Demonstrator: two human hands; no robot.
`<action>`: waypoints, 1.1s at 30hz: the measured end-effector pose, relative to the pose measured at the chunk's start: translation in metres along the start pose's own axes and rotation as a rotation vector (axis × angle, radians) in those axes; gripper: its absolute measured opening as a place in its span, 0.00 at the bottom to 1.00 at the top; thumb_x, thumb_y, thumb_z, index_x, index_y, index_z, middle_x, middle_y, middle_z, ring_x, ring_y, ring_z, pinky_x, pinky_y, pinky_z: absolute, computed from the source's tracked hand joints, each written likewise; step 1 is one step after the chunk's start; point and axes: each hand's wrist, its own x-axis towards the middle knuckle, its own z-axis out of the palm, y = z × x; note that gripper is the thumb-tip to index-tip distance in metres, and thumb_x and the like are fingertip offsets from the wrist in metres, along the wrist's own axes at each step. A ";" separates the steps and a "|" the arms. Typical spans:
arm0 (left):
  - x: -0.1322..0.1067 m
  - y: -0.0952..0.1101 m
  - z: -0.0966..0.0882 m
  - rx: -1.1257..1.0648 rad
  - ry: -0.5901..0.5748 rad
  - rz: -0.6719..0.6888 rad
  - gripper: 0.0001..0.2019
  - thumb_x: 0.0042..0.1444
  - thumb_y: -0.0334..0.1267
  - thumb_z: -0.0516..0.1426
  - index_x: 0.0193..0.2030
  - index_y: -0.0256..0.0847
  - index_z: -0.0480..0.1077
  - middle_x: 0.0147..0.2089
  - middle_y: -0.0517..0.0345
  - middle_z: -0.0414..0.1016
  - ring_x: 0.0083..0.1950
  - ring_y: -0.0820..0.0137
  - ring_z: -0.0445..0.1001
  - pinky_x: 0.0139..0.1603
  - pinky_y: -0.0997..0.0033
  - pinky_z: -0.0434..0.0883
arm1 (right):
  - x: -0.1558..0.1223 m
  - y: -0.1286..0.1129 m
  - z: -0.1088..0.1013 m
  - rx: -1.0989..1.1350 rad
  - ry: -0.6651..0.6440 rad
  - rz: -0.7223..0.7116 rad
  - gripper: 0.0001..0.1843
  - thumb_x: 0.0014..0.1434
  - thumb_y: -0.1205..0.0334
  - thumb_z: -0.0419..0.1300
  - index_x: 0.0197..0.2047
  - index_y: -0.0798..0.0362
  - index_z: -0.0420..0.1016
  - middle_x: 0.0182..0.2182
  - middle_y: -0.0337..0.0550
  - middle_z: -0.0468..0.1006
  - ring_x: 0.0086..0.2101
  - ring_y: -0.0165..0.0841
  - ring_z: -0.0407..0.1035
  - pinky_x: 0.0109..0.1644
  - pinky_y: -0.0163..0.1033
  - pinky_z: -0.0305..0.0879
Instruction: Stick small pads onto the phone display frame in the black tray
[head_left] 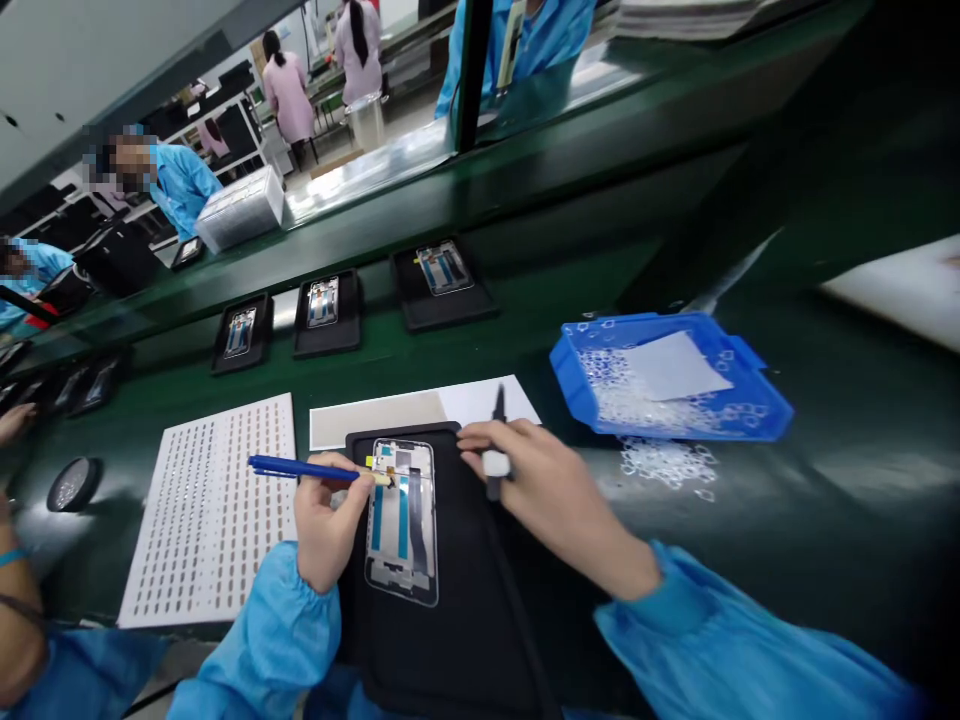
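Several trays [324, 340], upper left; left fingers [335, 463] grip blue tool [300, 467], right fingers [487, 433] dark tool [500, 403]; co-worker's arm [19, 640] cropped, lower left.

The bench [517, 345] is lit moderately, the ledge [375, 172] behind has white glare, the upper-right corner is dark.

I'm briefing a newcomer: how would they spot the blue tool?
On the green workbench, find the nearest black tray. By its phone frame, the left hand holds the slim blue tool, unlike the mostly black tool in the right hand.
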 end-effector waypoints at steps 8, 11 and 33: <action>0.001 -0.008 -0.002 0.015 -0.004 -0.049 0.11 0.52 0.43 0.63 0.35 0.39 0.68 0.33 0.57 0.74 0.34 0.69 0.77 0.36 0.71 0.75 | 0.011 -0.008 0.045 -0.060 -0.103 0.001 0.23 0.46 0.82 0.50 0.43 0.53 0.69 0.33 0.41 0.74 0.36 0.40 0.65 0.38 0.42 0.55; 0.002 -0.007 -0.003 0.041 -0.021 -0.026 0.10 0.53 0.42 0.63 0.35 0.39 0.69 0.33 0.57 0.75 0.34 0.69 0.77 0.36 0.72 0.75 | 0.009 -0.011 0.043 0.119 -0.136 0.024 0.21 0.47 0.81 0.50 0.41 0.51 0.66 0.34 0.37 0.74 0.36 0.37 0.65 0.41 0.41 0.54; 0.015 -0.001 0.019 0.544 -0.388 0.258 0.05 0.61 0.36 0.55 0.37 0.40 0.71 0.35 0.57 0.76 0.33 0.72 0.75 0.34 0.75 0.73 | -0.004 -0.012 0.049 0.315 -0.077 -0.031 0.15 0.55 0.76 0.52 0.43 0.50 0.64 0.31 0.34 0.74 0.32 0.34 0.64 0.47 0.44 0.52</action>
